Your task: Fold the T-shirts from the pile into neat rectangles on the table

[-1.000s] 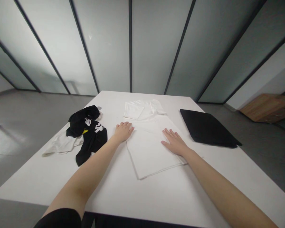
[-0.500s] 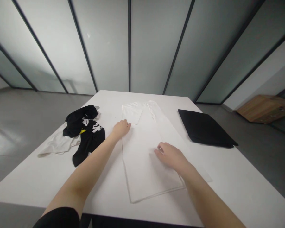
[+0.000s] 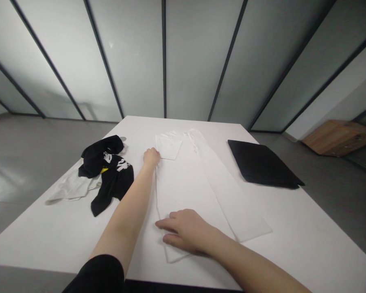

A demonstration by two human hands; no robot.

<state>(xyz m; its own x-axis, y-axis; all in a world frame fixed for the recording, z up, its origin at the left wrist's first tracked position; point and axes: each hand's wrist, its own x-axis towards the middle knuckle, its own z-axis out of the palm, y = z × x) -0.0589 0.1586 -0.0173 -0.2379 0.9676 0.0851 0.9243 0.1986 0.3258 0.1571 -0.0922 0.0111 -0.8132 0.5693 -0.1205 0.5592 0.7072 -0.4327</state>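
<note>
Although neither of them visibly grips anything, both hands rest on a white long-sleeved garment (image 3: 186, 191) spread flat at the centre of the tabletop (image 3: 293, 236). The left hand (image 3: 151, 158) sits at 12 o'clock from the garment's middle, curled narrow, its fingertips on the cloth beside a squared folded flap (image 3: 168, 146); whether it pinches anything, I cannot tell. The right hand (image 3: 184, 231) lies wide and low at 6 o'clock, its fingers reaching across the lower hem. One long sleeve (image 3: 228, 191) runs smooth toward 5 o'clock. So far only that flap lies folded; the body lies open and unfolded. At 9 o'clock, a crumpled black printed garment (image 3: 116, 179) sits on a white cloth (image 3: 70, 187), near the left edge. At 2 o'clock, a flat black folded item (image 3: 259, 162) lies apart from the sleeve, with open tabletop between them and toward the right edge.
</note>
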